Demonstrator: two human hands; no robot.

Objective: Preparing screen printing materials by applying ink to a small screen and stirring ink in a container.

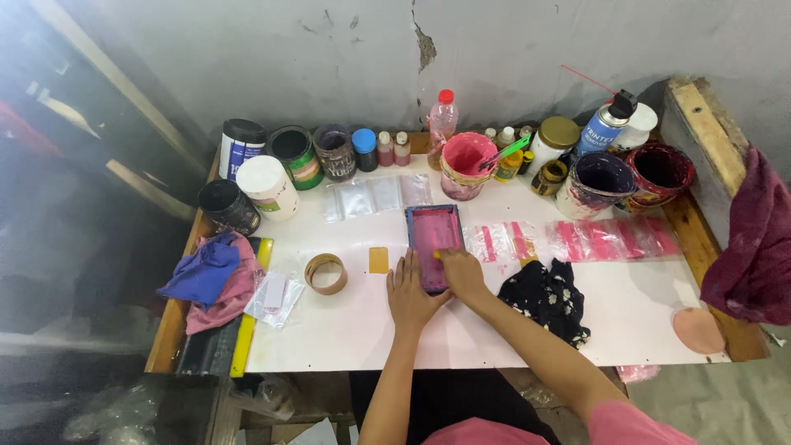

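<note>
**benchrat:** Both forearms come up from the bottom edge, closest to the lens. Left hand [412, 292] lies flat with fingers spread, palm on the white tabletop [494, 325], fingertips against the near left edge of the small blue-framed printing screen [434, 247]. Right hand [461, 272] is curled shut on something yellowish at the screen's lower right, maybe a little squeegee; too small to be sure.

**inkpot_99:** Where's the screen sitting, and how would it handle?

**benchrat:** Middle of the table, just in front of the clear plastic pouches [375, 198]. My guess: stiff frame, light, mesh wet with pink ink, so slippery and easy to smear. I'd grip the frame's long sides, never the mesh.

**inkpot_99:** Clutter?

**benchrat:** Biggest first: maroon cloth [754, 247] draped at far right, the row of ink tubs and cans [593, 181] along the wall, black flowered rag [548, 298] right beside the right wrist, blue and pink rags [212, 276] at left, pink-printed pouches [610, 239] just right of the screen, tape roll [325, 274], small tan card [378, 259]. The rag and printed pouches crowd the right side most.
</note>
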